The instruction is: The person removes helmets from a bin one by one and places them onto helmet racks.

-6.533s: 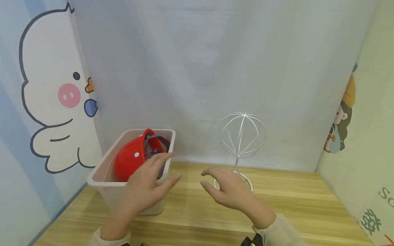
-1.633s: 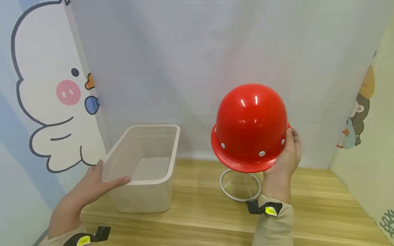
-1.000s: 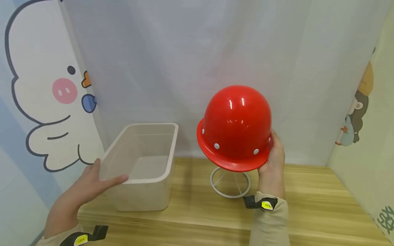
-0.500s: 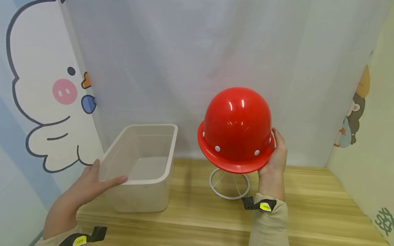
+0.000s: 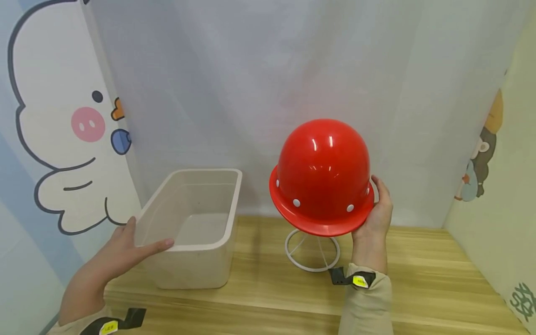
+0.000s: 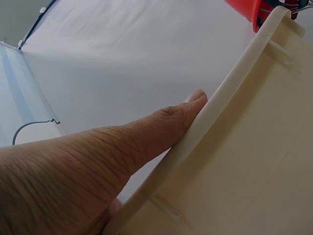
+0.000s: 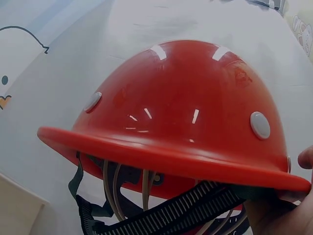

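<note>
My right hand (image 5: 375, 211) holds a red hard hat (image 5: 324, 172) by the right end of its brim. The hat is dome up over a white wire stand (image 5: 311, 269), whose ring base shows on the table below. From the right wrist view, pale wires (image 7: 146, 188) of the stand reach up inside the shell, beside a black ribbed headband (image 7: 183, 208) and dark strap. My left hand (image 5: 121, 253) rests at the near left corner of a beige plastic bin (image 5: 197, 267). Its thumb (image 6: 161, 127) lies straight along the bin's rim; the other fingers are mostly hidden.
The bin stands on a wood-grain table (image 5: 268, 298) to the left of the stand. A pale curtain (image 5: 251, 93) hangs behind the table. Printed walls with cartoon figures (image 5: 71, 121) close in both sides.
The hard hat was in the bin and is now over the stand, in my right hand. My left hand moved to the bin's rim. Over the last half second, almost nothing has shifted.
</note>
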A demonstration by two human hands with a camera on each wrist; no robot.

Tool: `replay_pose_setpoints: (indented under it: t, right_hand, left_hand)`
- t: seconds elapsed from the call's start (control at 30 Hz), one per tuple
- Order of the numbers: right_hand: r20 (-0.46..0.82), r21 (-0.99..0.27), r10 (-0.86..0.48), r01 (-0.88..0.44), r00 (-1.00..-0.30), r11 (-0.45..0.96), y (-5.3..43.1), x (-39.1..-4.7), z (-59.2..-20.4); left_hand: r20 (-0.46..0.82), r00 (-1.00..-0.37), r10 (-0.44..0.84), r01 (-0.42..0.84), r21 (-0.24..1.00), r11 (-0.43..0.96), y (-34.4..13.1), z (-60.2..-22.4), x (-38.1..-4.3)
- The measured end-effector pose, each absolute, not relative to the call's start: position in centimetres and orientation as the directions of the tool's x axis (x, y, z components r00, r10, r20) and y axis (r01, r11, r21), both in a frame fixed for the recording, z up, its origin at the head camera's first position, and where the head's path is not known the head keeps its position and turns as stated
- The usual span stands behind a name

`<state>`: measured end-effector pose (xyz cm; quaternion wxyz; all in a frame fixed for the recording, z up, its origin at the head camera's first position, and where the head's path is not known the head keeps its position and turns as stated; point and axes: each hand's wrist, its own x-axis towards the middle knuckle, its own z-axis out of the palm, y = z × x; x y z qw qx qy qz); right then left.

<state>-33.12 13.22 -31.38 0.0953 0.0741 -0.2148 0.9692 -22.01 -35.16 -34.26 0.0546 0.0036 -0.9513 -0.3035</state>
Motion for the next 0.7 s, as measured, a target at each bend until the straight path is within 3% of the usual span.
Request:
replay_pose_setpoints:
  t: [0.17,0.37,0.57,0.7]
  right_hand:
    - [0.141,-0.485,0.224,-0.265,-0.964,-0.833,13.5,-33.3,-31.9]
    - [0.181,-0.786,0.400,-0.377,-0.898,-0.489,14.5,-33.5,-33.3]
    - [0.266,-0.933,0.318,-0.326,-0.910,-0.152,17.1,-32.4,-34.6]
    - [0.376,-0.912,0.181,-0.329,-0.909,0.244,19.2,-31.2,-34.9]
  left_hand:
    - [0.070,-0.997,-0.033,0.013,0.570,0.822,-35.1,-34.4,-22.3]
    - [0.057,-0.998,-0.026,0.008,0.526,0.850,-34.8,-34.8,-22.7]
    - [0.152,-0.987,0.045,0.105,0.421,0.901,-33.9,-34.2,-22.1]
    - [0.218,-0.972,0.089,0.163,0.347,0.923,-31.5,-32.9,-21.7]
